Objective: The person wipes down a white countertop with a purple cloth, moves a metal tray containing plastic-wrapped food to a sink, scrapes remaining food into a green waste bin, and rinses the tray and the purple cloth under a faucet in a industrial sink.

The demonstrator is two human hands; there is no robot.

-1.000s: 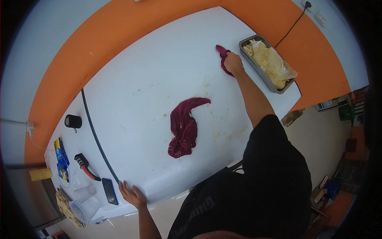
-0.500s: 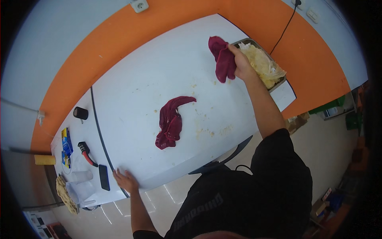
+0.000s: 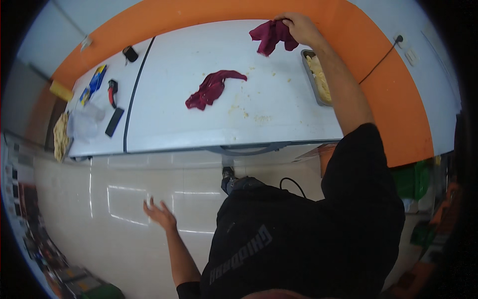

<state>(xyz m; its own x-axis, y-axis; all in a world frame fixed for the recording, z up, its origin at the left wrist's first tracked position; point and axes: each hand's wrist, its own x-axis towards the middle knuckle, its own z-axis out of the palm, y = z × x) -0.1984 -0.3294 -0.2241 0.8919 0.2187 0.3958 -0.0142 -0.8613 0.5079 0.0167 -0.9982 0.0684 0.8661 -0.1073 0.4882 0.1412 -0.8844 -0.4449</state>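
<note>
The right hand (image 3: pixel 296 26) grips a crumpled dark red fabric cloth (image 3: pixel 271 37) by its upper right part, fingers closed on the fabric. The cloth hangs down and to the left of the hand, over the far right part of the white flat-topped counter (image 3: pixel 174 124), close to the orange wall band (image 3: pixel 219 13). Whether its lower folds touch the surface, I cannot tell.

The left hand (image 3: pixel 162 215) is open with its fingers spread, slightly blurred, out in front of the counter's near edge and above the glossy pale tiled floor (image 3: pixel 124 174). It is well apart from the held cloth.

A second dark red fabric cloth (image 3: pixel 211 90), bunched at one end and tapering to a curved tip, lies on the counter between the two hands, lower and to the left of the held one. Small yellowish crumbs (image 3: pixel 234 107) are scattered to its right.

A grey rectangular metal pan (image 3: pixel 309 74) with pale yellow contents (image 3: pixel 318 74) stands at the right, partly hidden behind the right forearm. On the left, past a dark narrow strip (image 3: pixel 133 93), lie a black and red handheld tool (image 3: pixel 113 92) and a flat black rectangular phone (image 3: pixel 114 122).
</note>
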